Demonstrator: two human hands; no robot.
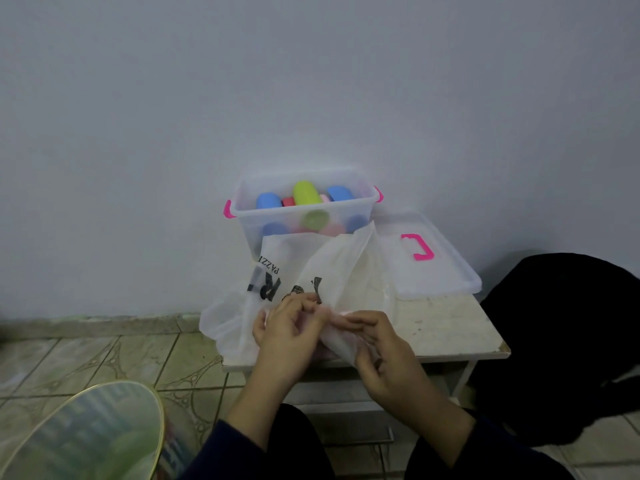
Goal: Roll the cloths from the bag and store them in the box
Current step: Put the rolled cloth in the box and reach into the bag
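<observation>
Both hands work at the near edge of the small surface (450, 327). The left hand (287, 327) and the right hand (377, 344) have their fingers curled tight on the thin white plastic bag (311, 271), pinching its film between them; something pinkish shows under the film at the fingers, possibly a cloth, but it is too veiled to be sure.

The clear box (301, 209) with pink latches stands at the far side against the wall, open, already holding rolled cloths (306, 192) in blue, green, red and pink. Its lid (429, 258) lies to the right, partly overhanging the surface.

The risks, as I judge them: the bag is limp and slippery, so a pull on the film alone could drag the whole bag off the near edge instead of freeing a cloth. The bag's far side leans on the box, and a sharp tug might shift the box or snag its rim. The lid could be knocked to the floor by a careless right elbow. A cloth drawn out bunched would roll loose and fit poorly in the crowded box
</observation>
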